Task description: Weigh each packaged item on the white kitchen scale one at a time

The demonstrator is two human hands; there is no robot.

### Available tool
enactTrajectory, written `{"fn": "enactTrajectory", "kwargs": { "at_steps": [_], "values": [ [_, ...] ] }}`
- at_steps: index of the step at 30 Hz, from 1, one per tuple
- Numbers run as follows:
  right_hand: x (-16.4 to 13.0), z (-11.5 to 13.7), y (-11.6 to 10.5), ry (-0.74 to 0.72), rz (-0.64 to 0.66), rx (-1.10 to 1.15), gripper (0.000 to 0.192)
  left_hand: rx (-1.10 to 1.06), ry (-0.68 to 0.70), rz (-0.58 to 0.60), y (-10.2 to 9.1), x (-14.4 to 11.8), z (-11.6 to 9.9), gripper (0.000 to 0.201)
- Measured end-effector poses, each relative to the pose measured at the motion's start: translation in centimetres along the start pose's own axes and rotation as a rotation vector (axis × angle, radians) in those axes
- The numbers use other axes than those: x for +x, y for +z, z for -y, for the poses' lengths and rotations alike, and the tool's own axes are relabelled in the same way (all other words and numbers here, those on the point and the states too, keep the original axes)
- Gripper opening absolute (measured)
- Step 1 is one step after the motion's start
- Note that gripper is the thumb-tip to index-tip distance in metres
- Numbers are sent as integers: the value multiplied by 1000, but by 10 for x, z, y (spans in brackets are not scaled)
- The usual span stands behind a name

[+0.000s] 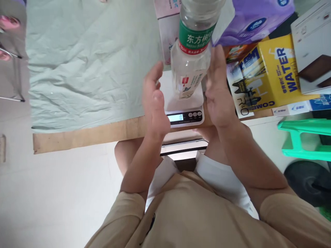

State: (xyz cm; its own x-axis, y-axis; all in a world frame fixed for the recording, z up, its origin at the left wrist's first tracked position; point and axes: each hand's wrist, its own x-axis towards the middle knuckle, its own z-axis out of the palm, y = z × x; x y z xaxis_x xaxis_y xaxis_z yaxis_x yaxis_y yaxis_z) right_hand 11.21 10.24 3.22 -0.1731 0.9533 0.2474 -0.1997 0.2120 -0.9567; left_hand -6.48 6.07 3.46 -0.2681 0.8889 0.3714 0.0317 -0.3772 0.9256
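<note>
A clear plastic bottle (188, 69) with a green and red label stands upright over the white platform of a kitchen scale (199, 119). Whether its base rests on the platform or hovers just above, I cannot tell. The scale's lit display reads 0. To the left of the bottle, my left hand (155, 103) is open, palm turned inward, with a gap between it and the plastic. On the other side my right hand (219, 93) is also open, slightly blurred, its fingers close to the bottle; any contact there is unclear.
A wrinkled pale green cloth (93, 62) covers the table, whose brown edge (88, 134) faces me. At right are a purple tissue pack (253, 20), a yellow box (279, 72) and a white box (312, 44). A green plastic stool (300, 137) stands lower right.
</note>
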Motion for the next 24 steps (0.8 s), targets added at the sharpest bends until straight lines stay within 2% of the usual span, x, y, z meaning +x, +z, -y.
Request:
{"fn": "enactTrajectory", "kwargs": {
  "at_steps": [2, 3, 6, 9, 12, 17, 21, 24],
  "values": [
    [-24, 8, -10, -3, -98, 79, 68, 13, 80, -97, -9, 2, -4, 54],
    [-38, 12, -15, -4, -151, 119, 68, 19, 111, -135, -15, 1, -6, 51],
    [-83, 20, -27, 36, -236, 172, 49, 47, 134, -176, -30, -11, -13, 55],
    [-123, 22, -34, 106, -232, 214, 34, 105, 70, -138, -41, -42, -21, 58],
    [-152, 24, -38, 186, -249, 254, 35, 162, -33, -114, -46, -84, -28, 53],
    [-183, 26, -55, 268, -325, 268, 38, 187, -186, -153, -45, -137, -34, 54],
    [-194, 21, -74, 313, -399, 278, 40, 198, -263, -153, -45, -153, -38, 53],
    [-198, 7, -80, 364, -435, 301, 40, 222, -287, -145, -46, -156, -42, 51]
  ]
}}
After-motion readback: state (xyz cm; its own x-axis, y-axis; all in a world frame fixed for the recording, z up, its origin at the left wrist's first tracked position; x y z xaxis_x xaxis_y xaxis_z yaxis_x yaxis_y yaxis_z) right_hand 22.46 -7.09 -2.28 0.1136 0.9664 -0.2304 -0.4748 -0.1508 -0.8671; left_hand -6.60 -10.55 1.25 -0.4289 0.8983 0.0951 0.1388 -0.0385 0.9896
